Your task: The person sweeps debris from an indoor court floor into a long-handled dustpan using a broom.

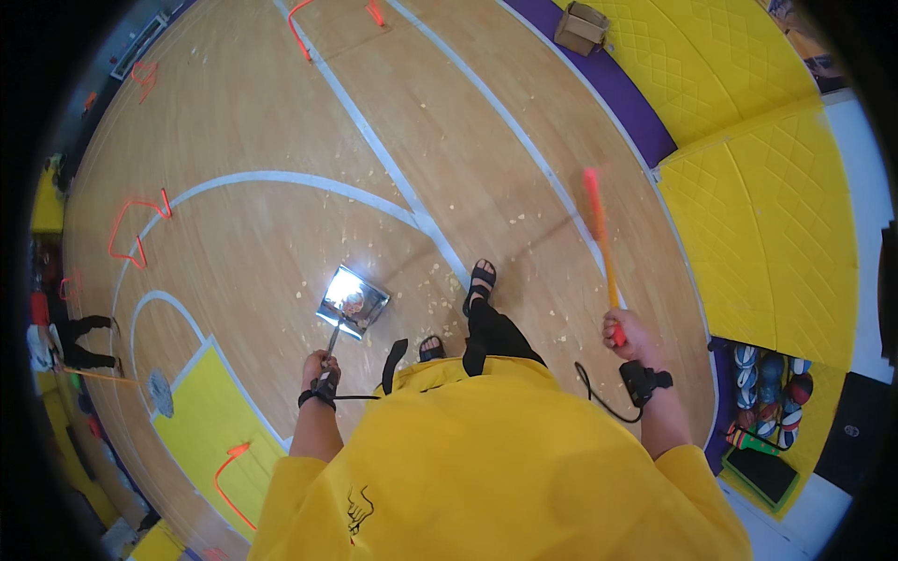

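On my feed, left hand (321,368) grips a shiny square metal dustpan (354,301) well in from the right edge of the tan wooden floor (271,112), right hand (632,335) a slim orange-red stick (605,248), so I'd lay its lip flat by the pale flakes (522,217).

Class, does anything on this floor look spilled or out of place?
Yes: pale scraps lie scattered across the wooden floor, also near the shiny dustpan and black sandals; litter looks odd on a sports floor.
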The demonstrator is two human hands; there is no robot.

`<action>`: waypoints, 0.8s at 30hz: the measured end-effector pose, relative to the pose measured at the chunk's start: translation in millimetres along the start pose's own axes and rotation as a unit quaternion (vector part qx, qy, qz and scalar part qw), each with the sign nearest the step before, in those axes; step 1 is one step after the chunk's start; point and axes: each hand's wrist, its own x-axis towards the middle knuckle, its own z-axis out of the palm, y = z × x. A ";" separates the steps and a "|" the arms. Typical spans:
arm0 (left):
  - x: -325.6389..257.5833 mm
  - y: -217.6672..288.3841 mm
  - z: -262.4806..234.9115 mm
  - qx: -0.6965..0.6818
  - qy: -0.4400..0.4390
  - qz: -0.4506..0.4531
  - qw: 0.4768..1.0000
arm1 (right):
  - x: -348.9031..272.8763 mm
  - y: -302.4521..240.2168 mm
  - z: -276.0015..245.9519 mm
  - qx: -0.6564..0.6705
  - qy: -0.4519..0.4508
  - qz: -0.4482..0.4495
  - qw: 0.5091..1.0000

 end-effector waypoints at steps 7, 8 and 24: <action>14.4 8.1 121.0 0.060 -0.009 0.036 0.998 | -22.9 -39.1 55.5 -0.180 -0.170 0.124 0.961; 21.2 8.2 133.1 0.024 -0.015 0.054 0.998 | -22.1 -56.1 61.3 -0.135 -0.221 0.167 0.951; 2.4 64.2 255.8 0.037 -0.051 0.051 0.997 | -1.9 -188.0 38.6 -0.073 -0.195 0.012 0.978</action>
